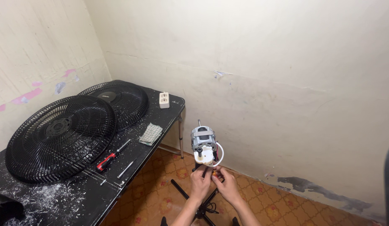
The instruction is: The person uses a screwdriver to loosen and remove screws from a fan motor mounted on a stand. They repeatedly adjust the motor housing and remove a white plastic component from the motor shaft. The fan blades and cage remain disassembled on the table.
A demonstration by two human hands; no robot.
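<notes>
Below the bare fan motor [203, 144] on its stand, over the tiled floor beside the bench [77, 196], the left hand [200, 183] and right hand [226, 186] both pinch small wiring parts under it. 2 black fan grilles [60, 138] and a red-handled screwdriver [107, 160] lie on the bench.

No packages, signs or screens show anywhere (no legible label either).

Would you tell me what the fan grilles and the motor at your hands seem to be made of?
Fan grilles: probably black-coated metal wire, thin ribs with slight sheen. Motor: bare grey metal body, with a glossy white, likely plastic, housing below.
</notes>
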